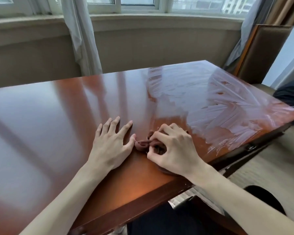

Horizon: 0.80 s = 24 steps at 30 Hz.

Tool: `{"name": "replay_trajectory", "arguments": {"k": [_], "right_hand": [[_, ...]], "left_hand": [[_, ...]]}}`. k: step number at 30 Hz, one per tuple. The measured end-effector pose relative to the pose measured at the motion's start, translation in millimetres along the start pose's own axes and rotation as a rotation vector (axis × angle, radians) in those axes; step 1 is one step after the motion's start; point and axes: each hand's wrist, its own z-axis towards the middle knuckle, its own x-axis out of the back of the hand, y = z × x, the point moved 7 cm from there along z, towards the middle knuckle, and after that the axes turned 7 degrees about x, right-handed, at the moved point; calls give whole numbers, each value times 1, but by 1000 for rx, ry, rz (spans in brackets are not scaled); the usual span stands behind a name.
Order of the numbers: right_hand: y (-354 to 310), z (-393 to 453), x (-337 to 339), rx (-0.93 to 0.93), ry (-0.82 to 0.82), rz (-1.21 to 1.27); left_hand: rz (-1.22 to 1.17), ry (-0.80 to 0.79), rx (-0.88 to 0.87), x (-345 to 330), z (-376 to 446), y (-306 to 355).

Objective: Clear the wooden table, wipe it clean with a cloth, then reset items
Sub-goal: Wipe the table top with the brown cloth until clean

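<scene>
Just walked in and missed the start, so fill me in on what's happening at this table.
A person is wiping the wooden table. The right hand grips a bunched brown cloth near the front edge; the left hand rests flat beside it, thumb touching the cloth. Wet streaks cover the right half; the left half shows none.

The right hand grips a bunched brown cloth on the wooden table. The left hand lies flat beside it, thumb touching the cloth. Wet streaks cover the table's right side.
</scene>
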Motion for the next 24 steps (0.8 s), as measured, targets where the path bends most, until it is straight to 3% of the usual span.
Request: {"name": "replay_trajectory", "arguments": {"k": [3, 7, 12, 16, 20, 24], "right_hand": [[23, 33, -6, 21, -27, -20], [64, 90, -33, -182, -45, -141], [28, 59, -31, 58, -13, -2], [94, 168, -75, -94, -33, -78], [147, 269, -126, -129, -27, -121], [164, 313, -144, -194, -52, -123]], "left_hand": [[42, -17, 1, 2, 1, 1], [107, -24, -43, 17, 14, 3], [13, 40, -37, 30, 90, -15], [6, 25, -9, 14, 153, -34], [0, 22, 34, -3, 189, -47], [-3, 0, 44, -8, 189, -49]]}}
